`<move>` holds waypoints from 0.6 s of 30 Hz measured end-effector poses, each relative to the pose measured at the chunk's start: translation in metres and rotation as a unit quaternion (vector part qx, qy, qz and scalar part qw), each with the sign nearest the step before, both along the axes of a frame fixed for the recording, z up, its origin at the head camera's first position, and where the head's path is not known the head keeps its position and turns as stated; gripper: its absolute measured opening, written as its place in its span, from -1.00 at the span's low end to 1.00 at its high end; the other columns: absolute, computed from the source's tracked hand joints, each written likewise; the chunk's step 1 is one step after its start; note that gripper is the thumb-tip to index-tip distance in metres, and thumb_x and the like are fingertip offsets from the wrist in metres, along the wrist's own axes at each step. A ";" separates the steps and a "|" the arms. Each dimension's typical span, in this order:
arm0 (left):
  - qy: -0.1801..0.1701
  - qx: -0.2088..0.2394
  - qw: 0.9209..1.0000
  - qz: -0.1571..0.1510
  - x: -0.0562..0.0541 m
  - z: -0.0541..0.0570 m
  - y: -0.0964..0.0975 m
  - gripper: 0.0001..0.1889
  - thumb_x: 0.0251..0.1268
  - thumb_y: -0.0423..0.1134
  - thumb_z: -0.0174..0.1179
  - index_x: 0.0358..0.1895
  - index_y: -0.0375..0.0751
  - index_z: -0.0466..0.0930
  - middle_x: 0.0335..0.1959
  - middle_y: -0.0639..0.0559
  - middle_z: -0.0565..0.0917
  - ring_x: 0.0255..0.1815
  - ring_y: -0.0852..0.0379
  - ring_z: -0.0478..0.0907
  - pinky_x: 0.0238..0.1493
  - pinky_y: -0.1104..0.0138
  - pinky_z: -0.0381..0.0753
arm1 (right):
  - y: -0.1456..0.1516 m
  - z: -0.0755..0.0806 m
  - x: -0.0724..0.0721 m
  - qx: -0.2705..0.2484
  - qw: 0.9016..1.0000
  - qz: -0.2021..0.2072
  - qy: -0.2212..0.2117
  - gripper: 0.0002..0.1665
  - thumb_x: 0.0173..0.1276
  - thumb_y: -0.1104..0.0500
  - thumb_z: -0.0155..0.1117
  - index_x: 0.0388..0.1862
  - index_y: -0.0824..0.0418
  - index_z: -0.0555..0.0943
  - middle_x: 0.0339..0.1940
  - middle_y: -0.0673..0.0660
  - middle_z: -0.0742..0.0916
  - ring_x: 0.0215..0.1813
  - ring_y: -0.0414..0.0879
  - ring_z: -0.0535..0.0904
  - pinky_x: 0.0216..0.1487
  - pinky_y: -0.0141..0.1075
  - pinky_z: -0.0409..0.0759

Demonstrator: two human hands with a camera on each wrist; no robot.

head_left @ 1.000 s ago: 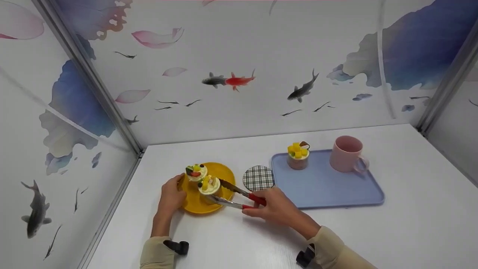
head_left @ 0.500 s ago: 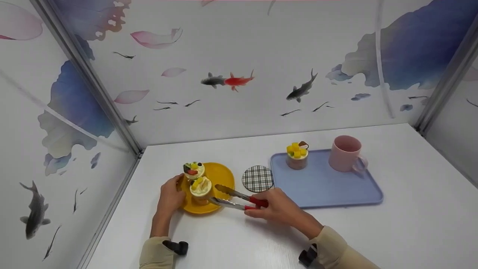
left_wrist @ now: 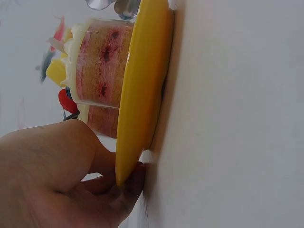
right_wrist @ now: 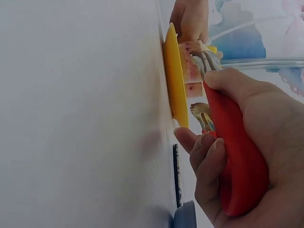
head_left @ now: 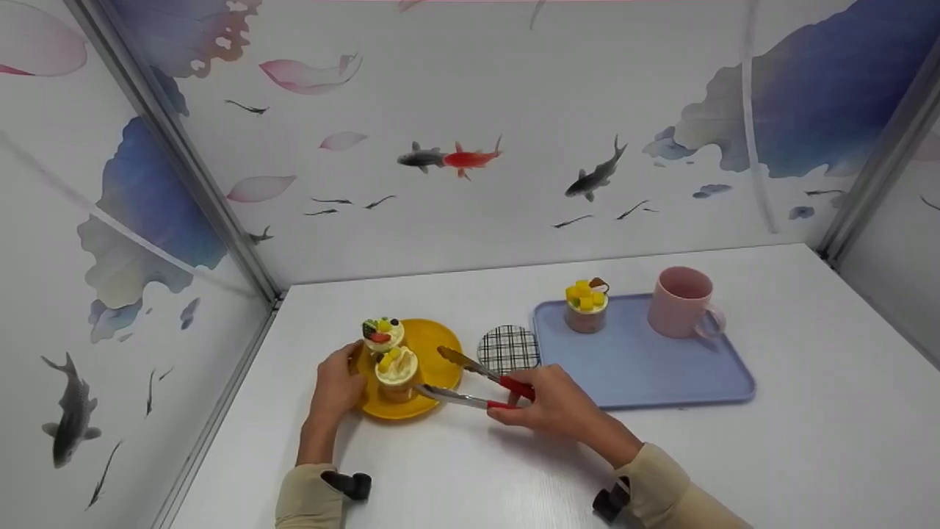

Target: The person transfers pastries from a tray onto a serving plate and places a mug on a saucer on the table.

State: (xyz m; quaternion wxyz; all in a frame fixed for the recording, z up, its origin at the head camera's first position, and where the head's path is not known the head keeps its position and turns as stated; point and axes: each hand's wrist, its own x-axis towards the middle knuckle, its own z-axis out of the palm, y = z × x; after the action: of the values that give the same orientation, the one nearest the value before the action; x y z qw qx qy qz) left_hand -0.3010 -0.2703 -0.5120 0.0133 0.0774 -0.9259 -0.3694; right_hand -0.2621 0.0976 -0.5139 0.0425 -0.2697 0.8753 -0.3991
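Left hand [head_left: 338,383] pinched the left rim of the yellow plate [head_left: 435,339], thumb above, fingers below; two dessert cups [head_left: 397,376] stood upright on it. Right hand [head_left: 556,402] gripped red-handled tongs [head_left: 459,397], tips spread apart by the front cup, contact unclear. Plaid coaster [head_left: 508,347] lay between plate and blue tray [head_left: 650,378].
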 end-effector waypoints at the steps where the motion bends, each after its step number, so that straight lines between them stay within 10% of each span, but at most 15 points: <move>1: 0.003 0.000 1.000 -0.003 0.000 0.000 0.000 -0.29 0.34 -0.64 0.02 0.61 -0.45 0.32 0.61 -0.45 0.39 0.68 -0.39 0.29 0.70 -0.17 0.29 | 0.001 0.000 0.000 -0.001 1.000 -0.003 0.000 -0.65 0.33 -0.28 0.56 -0.26 -0.07 0.76 -0.47 -0.19 0.75 -0.45 -0.27 0.51 -0.52 -0.48 0.43; 18: -0.008 0.001 1.000 -0.001 -0.001 0.001 0.001 -0.26 0.32 -0.67 0.00 0.63 -0.43 0.31 0.61 -0.43 0.40 0.69 -0.37 0.29 0.70 -0.18 0.29 | 0.027 0.002 -0.001 -0.010 0.998 -0.054 -0.003 -0.42 0.28 -0.28 0.60 0.00 0.14 0.83 -0.38 -0.19 0.80 -0.35 -0.19 0.59 -0.43 -0.45 0.53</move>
State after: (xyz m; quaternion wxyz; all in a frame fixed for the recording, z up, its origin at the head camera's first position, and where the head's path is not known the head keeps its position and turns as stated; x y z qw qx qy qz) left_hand -0.3025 -0.2695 -0.5108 0.0053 0.0800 -0.9258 -0.3695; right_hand -0.2631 0.1245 -0.5119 0.0211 -0.2208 0.8846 -0.4103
